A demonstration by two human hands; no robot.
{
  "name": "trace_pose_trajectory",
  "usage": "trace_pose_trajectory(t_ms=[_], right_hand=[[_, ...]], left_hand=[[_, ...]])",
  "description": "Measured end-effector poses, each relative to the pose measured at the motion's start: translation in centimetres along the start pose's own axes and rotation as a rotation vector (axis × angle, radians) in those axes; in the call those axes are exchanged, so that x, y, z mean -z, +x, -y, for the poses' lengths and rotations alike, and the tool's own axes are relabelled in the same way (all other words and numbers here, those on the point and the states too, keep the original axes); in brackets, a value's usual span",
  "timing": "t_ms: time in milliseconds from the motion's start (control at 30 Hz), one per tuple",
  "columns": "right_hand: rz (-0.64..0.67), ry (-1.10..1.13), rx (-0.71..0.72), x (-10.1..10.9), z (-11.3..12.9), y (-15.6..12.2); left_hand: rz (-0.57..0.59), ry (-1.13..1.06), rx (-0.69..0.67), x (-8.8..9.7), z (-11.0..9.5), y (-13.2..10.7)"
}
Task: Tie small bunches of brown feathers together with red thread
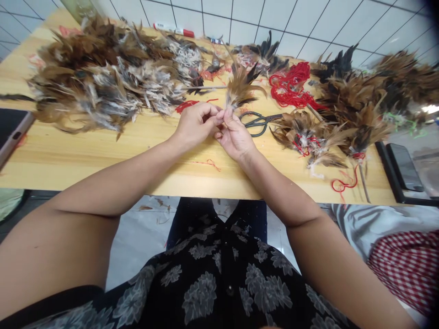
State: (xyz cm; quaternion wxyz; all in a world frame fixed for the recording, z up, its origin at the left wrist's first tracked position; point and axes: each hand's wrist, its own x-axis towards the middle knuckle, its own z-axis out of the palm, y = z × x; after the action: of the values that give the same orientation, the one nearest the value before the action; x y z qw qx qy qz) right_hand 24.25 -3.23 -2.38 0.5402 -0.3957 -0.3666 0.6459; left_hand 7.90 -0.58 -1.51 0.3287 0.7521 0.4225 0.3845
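A small bunch of brown and black feathers [242,87] fans upward from the fingers of my right hand [237,136], which pinches its pale base. My left hand [199,122] is closed, its thumb and forefinger pressed together against the right thumb tip beside that base. Whatever lies between the left fingertips is too small to make out. Black-handled scissors [255,124] lie on the table just right of my right hand. Short red threads [187,106] lie behind my left hand, and a thin stick [207,87] lies further back.
A big heap of brown and grey feathers [113,73] covers the table's left. To the right are red yarn [295,84], a feather bundle with red thread [305,137] and a stick-mounted feather bundle [360,114]. Phones [404,167] [12,132] sit at both ends; a marker [173,30] lies behind.
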Motion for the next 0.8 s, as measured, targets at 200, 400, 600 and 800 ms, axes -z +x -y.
trace_pose_trajectory(t_ms=[200,400,600,800], right_hand=[[-0.076,0.051,-0.025,-0.1,1.1,-0.4],[-0.230,-0.078,0.160,4.1,4.3,1.1],[-0.217,-0.178,0.203,4.6,4.1,2.0],[-0.141,-0.251,0.245,4.7,3.0,2.7]], left_hand=[[0.068,0.003,-0.071,1.9,1.3,0.8],[-0.075,0.172,-0.087,6.4,3.7,3.2],[0.052,0.594,0.014,7.1,4.4,8.2],[0.099,0.878,0.241,3.1,4.1,10.8]])
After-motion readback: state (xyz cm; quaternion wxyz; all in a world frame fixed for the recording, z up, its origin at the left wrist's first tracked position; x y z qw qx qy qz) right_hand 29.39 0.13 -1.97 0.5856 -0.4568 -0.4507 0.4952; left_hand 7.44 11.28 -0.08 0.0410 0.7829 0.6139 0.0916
